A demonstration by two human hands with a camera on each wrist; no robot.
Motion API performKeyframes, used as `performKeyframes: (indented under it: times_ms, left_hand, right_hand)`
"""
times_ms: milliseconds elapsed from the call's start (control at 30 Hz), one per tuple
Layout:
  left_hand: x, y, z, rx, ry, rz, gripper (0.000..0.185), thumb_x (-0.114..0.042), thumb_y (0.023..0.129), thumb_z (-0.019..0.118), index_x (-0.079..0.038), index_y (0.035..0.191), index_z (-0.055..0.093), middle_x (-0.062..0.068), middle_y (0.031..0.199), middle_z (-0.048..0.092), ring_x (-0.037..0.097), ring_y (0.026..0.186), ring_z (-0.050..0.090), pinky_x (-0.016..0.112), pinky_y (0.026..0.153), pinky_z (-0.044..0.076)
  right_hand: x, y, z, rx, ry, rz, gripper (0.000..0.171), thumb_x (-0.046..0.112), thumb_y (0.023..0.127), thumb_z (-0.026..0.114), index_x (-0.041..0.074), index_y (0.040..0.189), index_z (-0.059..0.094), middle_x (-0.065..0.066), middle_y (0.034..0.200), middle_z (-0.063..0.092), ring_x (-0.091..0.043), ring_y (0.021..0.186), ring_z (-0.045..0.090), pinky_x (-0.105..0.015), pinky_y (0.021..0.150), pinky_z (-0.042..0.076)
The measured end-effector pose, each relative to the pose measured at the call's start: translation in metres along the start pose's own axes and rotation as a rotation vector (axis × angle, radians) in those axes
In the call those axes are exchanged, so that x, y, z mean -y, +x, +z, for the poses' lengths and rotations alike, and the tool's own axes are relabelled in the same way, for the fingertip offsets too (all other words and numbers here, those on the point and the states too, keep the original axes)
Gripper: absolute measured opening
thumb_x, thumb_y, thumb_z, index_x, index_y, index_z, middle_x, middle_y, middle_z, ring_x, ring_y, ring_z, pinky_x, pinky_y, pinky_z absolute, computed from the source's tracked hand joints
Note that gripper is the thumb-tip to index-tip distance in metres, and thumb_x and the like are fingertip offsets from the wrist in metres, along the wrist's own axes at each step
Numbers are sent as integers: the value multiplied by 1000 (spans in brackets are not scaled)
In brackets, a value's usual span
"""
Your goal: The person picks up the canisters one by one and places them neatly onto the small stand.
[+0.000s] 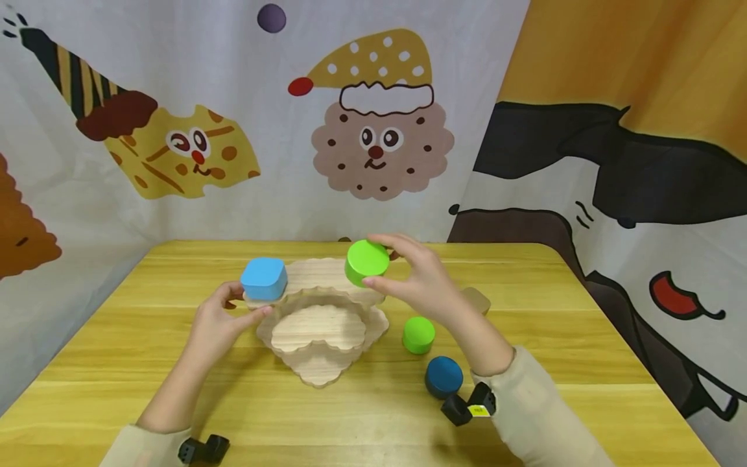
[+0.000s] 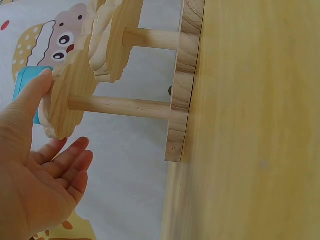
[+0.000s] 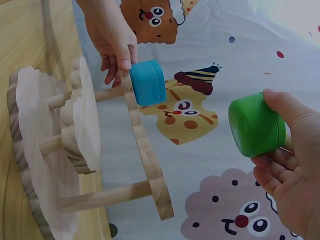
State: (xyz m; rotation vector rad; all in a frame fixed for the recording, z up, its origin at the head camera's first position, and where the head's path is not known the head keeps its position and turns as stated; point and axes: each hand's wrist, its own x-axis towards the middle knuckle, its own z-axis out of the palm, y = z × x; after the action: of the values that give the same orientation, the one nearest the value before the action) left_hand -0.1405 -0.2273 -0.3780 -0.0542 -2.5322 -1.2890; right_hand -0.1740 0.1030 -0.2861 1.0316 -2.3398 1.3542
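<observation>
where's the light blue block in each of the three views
Head: the light blue block sits on the left end of the wooden stand's top tier, by the left hand.
Left wrist: only a blue sliver shows at the left edge, behind the thumb and a scalloped shelf.
Right wrist: upper centre, on the shelf edge below the left hand.
Shared landmark: the scalloped wooden stand with dowel posts.

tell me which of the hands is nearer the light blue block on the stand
Left. The left hand rests on the shelf edge right beside the light blue block; the right hand is across the wooden stand, gripping a green cylinder.
</observation>
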Motion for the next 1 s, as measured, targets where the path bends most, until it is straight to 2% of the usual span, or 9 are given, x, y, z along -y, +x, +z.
performKeyframes:
  times_ms: [233, 400, 567, 1000]
  left_hand:
    - [-1, 0, 0, 5, -12, -3, 62, -29, 79, 80, 10, 119, 53, 23, 113, 57, 34, 106, 49, 50, 90, 37]
    - [0, 0, 0, 1, -13, 5, 61, -29, 79, 80, 10, 118, 53, 23, 112, 57, 34, 106, 49, 50, 90, 37]
    - [0, 0, 0, 0, -11, 2, 62, -29, 79, 81, 10, 118, 53, 22, 112, 58, 34, 106, 49, 50, 89, 36]
    - [0, 0, 0, -1, -13, 5, 61, -30, 79, 80, 9, 119, 53, 22, 113, 58, 32, 106, 49, 49, 89, 36]
  right_hand:
    - [4, 14, 10, 17, 19, 16, 56, 24, 80, 80, 13, 130, 59, 5, 117, 61, -14, 100, 54, -34, 83, 48]
    - [6, 24, 19, 26, 25, 23, 56, 22, 78, 81, 11, 129, 60, 5, 116, 61, -13, 98, 54, -34, 84, 49]
    - [6, 34, 28, 35, 16, 13, 55, 21, 78, 82, 8, 127, 60, 1, 117, 61, -11, 97, 55, -28, 85, 47]
    - [1, 52, 54, 85, 10, 111, 57, 24, 80, 80, 7, 129, 58, -2, 122, 59, -13, 99, 54, -25, 84, 46]
